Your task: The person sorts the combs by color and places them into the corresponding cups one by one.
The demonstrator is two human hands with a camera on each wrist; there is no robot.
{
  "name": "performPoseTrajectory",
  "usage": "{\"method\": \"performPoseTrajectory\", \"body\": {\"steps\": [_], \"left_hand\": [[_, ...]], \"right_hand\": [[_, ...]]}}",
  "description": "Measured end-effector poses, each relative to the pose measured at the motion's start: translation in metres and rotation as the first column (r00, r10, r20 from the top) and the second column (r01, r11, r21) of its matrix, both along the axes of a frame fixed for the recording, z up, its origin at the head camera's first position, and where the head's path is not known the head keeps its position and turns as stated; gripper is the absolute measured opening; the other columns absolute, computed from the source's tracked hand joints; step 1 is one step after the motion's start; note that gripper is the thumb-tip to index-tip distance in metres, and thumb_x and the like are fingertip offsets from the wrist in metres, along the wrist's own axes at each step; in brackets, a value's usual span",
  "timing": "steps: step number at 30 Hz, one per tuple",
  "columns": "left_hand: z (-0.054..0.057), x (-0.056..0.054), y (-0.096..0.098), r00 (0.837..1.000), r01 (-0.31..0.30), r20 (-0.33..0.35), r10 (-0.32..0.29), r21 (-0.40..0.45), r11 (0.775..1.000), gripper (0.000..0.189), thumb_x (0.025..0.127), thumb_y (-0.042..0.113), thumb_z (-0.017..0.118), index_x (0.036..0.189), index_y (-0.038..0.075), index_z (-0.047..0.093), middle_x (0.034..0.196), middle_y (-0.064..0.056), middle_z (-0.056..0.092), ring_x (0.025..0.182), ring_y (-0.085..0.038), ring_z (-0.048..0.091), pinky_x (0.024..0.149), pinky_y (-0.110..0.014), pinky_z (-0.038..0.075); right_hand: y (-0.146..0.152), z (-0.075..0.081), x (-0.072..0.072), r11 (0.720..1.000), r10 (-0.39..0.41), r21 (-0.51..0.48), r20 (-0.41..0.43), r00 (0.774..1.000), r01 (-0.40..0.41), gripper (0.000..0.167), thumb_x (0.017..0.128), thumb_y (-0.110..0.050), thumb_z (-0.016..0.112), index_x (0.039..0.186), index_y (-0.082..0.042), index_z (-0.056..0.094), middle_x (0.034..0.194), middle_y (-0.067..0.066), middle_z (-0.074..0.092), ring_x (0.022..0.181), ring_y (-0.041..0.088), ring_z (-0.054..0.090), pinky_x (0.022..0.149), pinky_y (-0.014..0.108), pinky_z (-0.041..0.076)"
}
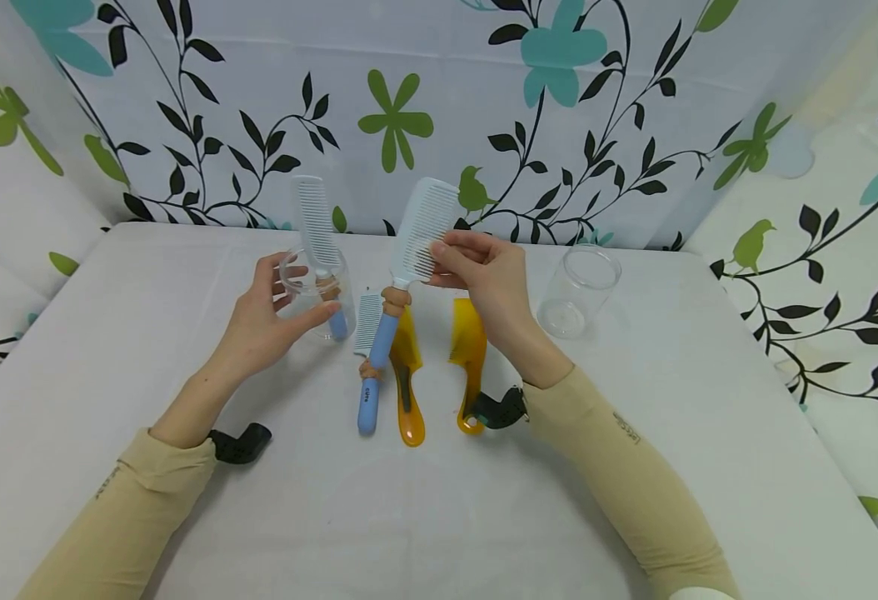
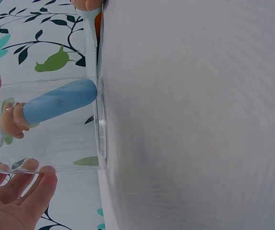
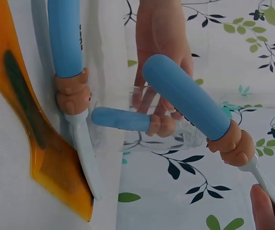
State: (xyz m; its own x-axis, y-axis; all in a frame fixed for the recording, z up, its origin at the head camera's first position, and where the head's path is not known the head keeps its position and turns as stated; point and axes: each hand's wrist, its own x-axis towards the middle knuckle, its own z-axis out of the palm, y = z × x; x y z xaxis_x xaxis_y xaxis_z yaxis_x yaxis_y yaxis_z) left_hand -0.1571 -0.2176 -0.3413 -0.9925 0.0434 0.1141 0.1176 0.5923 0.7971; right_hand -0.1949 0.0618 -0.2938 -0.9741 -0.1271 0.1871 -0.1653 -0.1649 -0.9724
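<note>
My left hand (image 1: 262,325) grips a clear cup (image 2: 46,160) that stands upright on the table. Inside it leans a comb (image 1: 315,225) with pale teeth and a blue handle (image 2: 61,101), handle end down. My right hand (image 1: 501,279) pinches a second comb (image 1: 424,221) by its toothed head, with the blue handle (image 3: 185,96) pointing down, beside the cup. A brown, bear-like piece joins handle to head on each. Below lies a third blue-handled comb (image 1: 368,408) on the table. Two amber combs lie next to it, one left (image 1: 409,421) and one right (image 1: 471,333).
Another clear cup (image 1: 578,296) stands on the right, beyond my right wrist. A white cloth covers the table (image 1: 424,517). Behind it hangs a curtain (image 1: 439,75) patterned with leaves and flowers. Black wrist mounts (image 1: 242,443) stick out at both sleeves.
</note>
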Motion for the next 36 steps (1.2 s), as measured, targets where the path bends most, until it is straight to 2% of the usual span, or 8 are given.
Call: {"method": "performPoseTrajectory", "body": {"steps": [8, 15, 22, 24, 31, 36], "left_hand": [[0.001, -0.001, 0.000, 1.000, 0.000, 0.004, 0.000, -0.001, 1.000, 0.091, 0.091, 0.042, 0.071, 0.155, 0.008, 0.015, 0.153, -0.020, 0.040, 0.140, -0.045, 0.037, 0.117, -0.058, 0.033], [0.003, -0.002, 0.000, 1.000, 0.000, 0.017, 0.000, -0.001, 1.000, 0.092, 0.091, 0.043, 0.071, 0.155, 0.008, 0.015, 0.153, -0.019, 0.040, 0.140, -0.046, 0.037, 0.117, -0.059, 0.033], [0.002, -0.003, -0.001, 1.000, -0.003, 0.019, 0.003, 0.002, 1.000, 0.092, 0.091, 0.043, 0.071, 0.155, 0.009, 0.015, 0.153, -0.019, 0.040, 0.140, -0.045, 0.037, 0.117, -0.059, 0.033], [0.002, -0.003, -0.002, 1.000, -0.002, 0.017, 0.002, 0.004, 1.000, 0.092, 0.091, 0.042, 0.071, 0.155, 0.009, 0.015, 0.153, -0.019, 0.040, 0.140, -0.045, 0.037, 0.117, -0.059, 0.033], [0.002, -0.003, -0.003, 1.000, 0.000, 0.014, 0.000, 0.007, 1.000, 0.092, 0.091, 0.042, 0.072, 0.155, 0.008, 0.015, 0.152, -0.021, 0.040, 0.139, -0.046, 0.038, 0.116, -0.059, 0.033], [0.003, -0.003, -0.002, 1.000, -0.004, 0.020, 0.004, -0.006, 1.000, 0.091, 0.092, 0.041, 0.071, 0.155, 0.008, 0.015, 0.153, -0.021, 0.039, 0.140, -0.046, 0.037, 0.116, -0.060, 0.034]], "right_hand": [[-0.009, 0.004, -0.002, 0.999, -0.012, -0.045, -0.024, 1.000, 0.011, 0.021, 0.093, -0.005, 0.070, 0.108, 0.008, 0.066, 0.092, 0.013, 0.073, 0.072, 0.018, 0.075, 0.076, 0.034, 0.063], [-0.013, 0.010, -0.004, 0.998, -0.010, -0.069, -0.020, 1.000, 0.009, 0.021, 0.093, -0.005, 0.070, 0.109, 0.007, 0.066, 0.097, 0.016, 0.073, 0.075, 0.020, 0.075, 0.075, 0.033, 0.063], [-0.019, 0.014, -0.005, 0.997, -0.004, -0.080, -0.019, 1.000, 0.003, 0.019, 0.094, -0.003, 0.068, 0.108, 0.009, 0.064, 0.093, 0.013, 0.072, 0.073, 0.017, 0.074, 0.075, 0.034, 0.063], [-0.021, 0.015, -0.005, 0.996, -0.008, -0.086, -0.022, 1.000, 0.006, 0.019, 0.094, -0.003, 0.068, 0.108, 0.009, 0.065, 0.094, 0.013, 0.072, 0.076, 0.020, 0.075, 0.075, 0.034, 0.063], [-0.028, 0.019, -0.003, 0.993, -0.033, -0.117, -0.075, 0.997, 0.024, 0.016, 0.093, -0.002, 0.068, 0.105, 0.009, 0.065, 0.095, 0.014, 0.073, 0.078, 0.021, 0.075, 0.075, 0.034, 0.063], [-0.034, 0.021, -0.002, 0.987, -0.047, -0.159, -0.073, 0.996, 0.035, 0.012, 0.092, -0.002, 0.069, 0.101, 0.006, 0.066, 0.095, 0.017, 0.072, 0.080, 0.027, 0.075, 0.074, 0.034, 0.063]]}}
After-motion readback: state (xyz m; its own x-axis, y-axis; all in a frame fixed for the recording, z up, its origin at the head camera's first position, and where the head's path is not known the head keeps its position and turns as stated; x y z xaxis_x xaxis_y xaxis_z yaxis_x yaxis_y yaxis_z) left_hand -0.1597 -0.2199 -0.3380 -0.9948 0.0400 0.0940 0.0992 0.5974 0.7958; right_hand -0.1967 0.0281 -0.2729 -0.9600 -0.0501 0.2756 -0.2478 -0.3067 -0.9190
